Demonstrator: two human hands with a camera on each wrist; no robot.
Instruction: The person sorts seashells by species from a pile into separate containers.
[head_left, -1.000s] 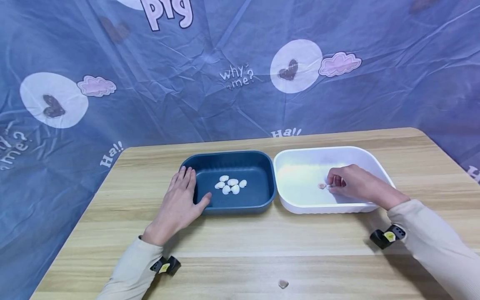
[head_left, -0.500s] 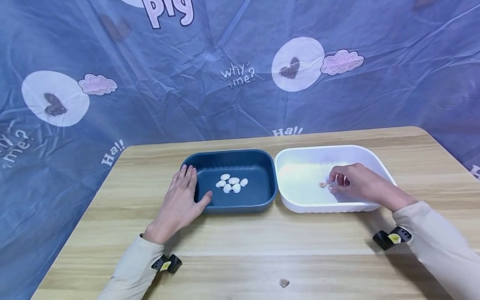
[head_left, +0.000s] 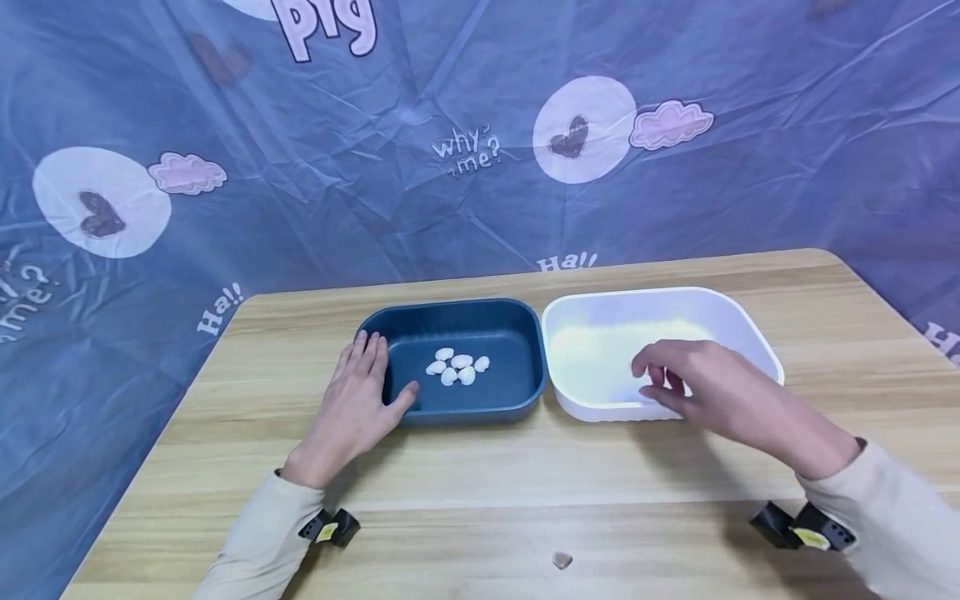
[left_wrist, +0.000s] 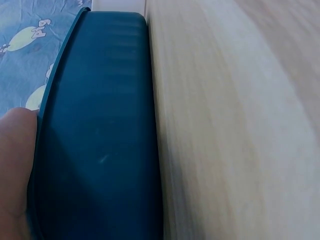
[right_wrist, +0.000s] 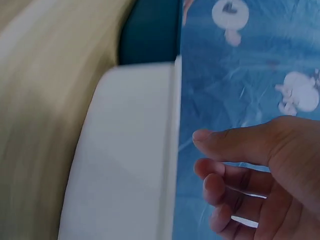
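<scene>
My left hand [head_left: 348,412] rests on the left end of the dark blue tray [head_left: 468,414], fingers straight over its rim. The left wrist view shows its thumb [left_wrist: 17,155] against the front rim. Several white shells [head_left: 461,362] lie clustered inside that tray. Over the front right part of the white tray [head_left: 600,412] hovers my right hand [head_left: 708,392], fingers loosely bent. Seen in the right wrist view, its thumb [right_wrist: 235,142] and fingertips are apart, with nothing between them. The hand hides part of the white tray's floor.
Both trays stand side by side on a wooden table [head_left: 465,467]. A small brownish shell [head_left: 562,560] lies near the front edge of the view. Behind the table hangs a blue printed cloth [head_left: 390,208].
My right hand has lifted from the white tray's floor and come nearer, its fingers now covering the small shells seen there before. My left hand stays on the dark blue tray.
</scene>
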